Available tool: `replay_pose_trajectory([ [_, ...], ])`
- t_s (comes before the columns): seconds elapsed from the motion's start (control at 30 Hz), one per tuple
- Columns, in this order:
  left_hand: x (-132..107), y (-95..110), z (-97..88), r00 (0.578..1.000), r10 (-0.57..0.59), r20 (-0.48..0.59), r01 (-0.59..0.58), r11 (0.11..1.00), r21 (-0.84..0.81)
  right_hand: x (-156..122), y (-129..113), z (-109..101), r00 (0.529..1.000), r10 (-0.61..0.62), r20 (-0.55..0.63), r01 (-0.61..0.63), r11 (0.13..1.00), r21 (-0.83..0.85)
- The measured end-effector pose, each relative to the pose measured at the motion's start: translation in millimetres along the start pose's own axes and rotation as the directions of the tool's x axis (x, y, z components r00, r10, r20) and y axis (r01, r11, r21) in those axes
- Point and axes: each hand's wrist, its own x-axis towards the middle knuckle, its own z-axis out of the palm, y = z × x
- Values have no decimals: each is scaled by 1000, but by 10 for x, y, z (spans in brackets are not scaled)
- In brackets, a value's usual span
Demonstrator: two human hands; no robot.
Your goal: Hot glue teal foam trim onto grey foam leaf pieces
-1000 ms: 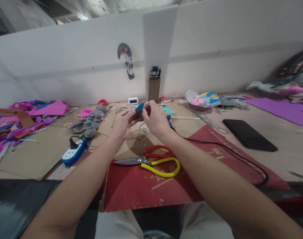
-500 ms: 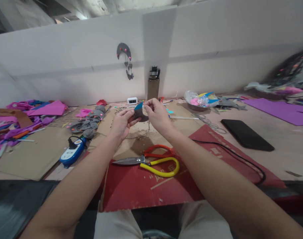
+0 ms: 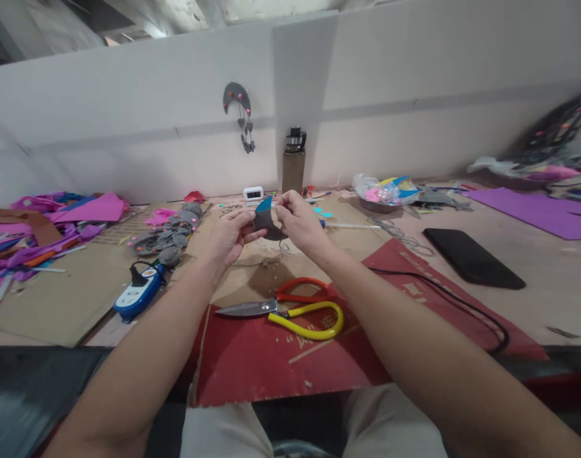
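Grey piece (image 3: 266, 221): one, pinched by left fingers (image 3: 243, 219); right fingers (image 3: 285, 203) bent, hold unclear (scissors (image 3: 272, 306): one pair).

The workpiece (image 3: 267, 224) is positioned between the left hand (image 3: 230, 235) and the right hand (image 3: 300, 219), behind the scissors (image 3: 272, 306). The scissors are laid over the front cardboard (image 3: 252, 375), between the power socket (image 3: 140, 294), left, and the phone (image 3: 471, 257), right. The bottle (image 3: 294, 170) is placed behind the hands, before the wall (image 3: 390, 57), flanked by the clock (image 3: 253, 193), left, and the bowl (image 3: 380, 205), right. The ornament (image 3: 237, 95) is mounted above the clock.
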Motion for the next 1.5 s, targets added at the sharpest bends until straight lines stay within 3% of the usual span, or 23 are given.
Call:
replay_pose_trajectory([
  [0.2,18,25,-60,999,1,36,-1,1000,6,12,-94,-57,996,80,47,-84,993,87],
  [0.4,15,86,-110,994,-49,101,42,997,67,-27,-152,-92,976,141,167,-177,957,228],
  [0.53,37,123,-170,987,-70,143,59,995,84,-26,-148,-119,957,179,229,-232,945,229],
  [0.73,66,186,-237,979,-104,174,78,986,147,-39,-201,-167,934,161,319,-241,943,228],
  [0.93,71,190,-305,936,-187,298,144,976,161,-89,-276,-155,886,167,432,-331,881,337],
  [1.07,66,172,-303,930,-178,320,128,977,173,-117,-301,-133,861,140,490,-348,864,364],
  [1.3,49,167,-227,963,-105,248,58,980,191,-134,-328,-98,869,208,449,-403,823,399],
  [1.5,77,106,-230,955,-47,291,-14,979,203,-127,-294,-35,892,245,379,-392,838,381],
])
